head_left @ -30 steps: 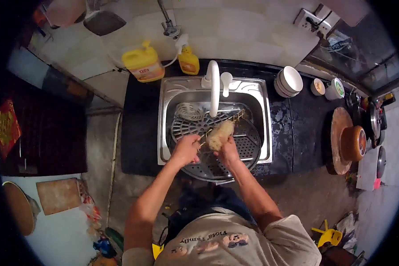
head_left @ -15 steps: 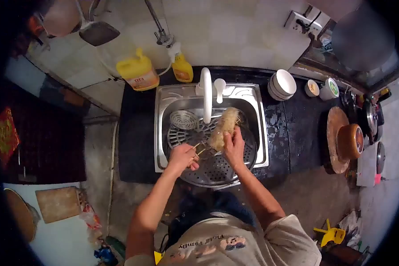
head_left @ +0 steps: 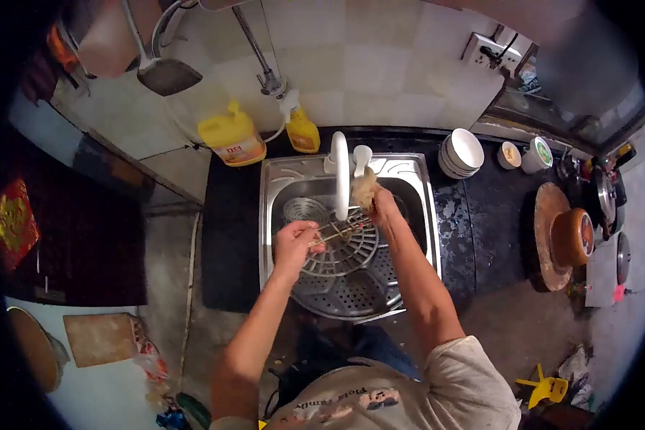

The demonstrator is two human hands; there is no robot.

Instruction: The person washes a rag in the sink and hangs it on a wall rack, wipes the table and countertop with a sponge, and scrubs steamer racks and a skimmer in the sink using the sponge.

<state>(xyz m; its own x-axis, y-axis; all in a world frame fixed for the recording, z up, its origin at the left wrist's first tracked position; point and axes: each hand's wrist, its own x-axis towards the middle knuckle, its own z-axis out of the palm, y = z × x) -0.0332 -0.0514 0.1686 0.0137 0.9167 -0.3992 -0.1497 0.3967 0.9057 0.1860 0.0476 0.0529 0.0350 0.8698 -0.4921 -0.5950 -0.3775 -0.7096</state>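
Note:
My left hand is closed round thin, light-coloured chopsticks that point right over the sink. In my right hand is a tan, fibrous loofah, held up just right of the white faucet and close below its lever. Whether the loofah touches the lever I cannot tell. Under both hands a round metal steamer tray with holes leans out over the sink's front edge. A slotted grey rack lies on top of it.
Behind the sink stand a yellow detergent jug and a yellow spray bottle. Stacked white bowls, a small cup and a white tub are on the right counter. A round board lies farther right.
My right hand has moved the loofah away from the chopsticks, up toward the faucet lever. The left hand still grips the chopsticks. The camera view has tilted slightly.

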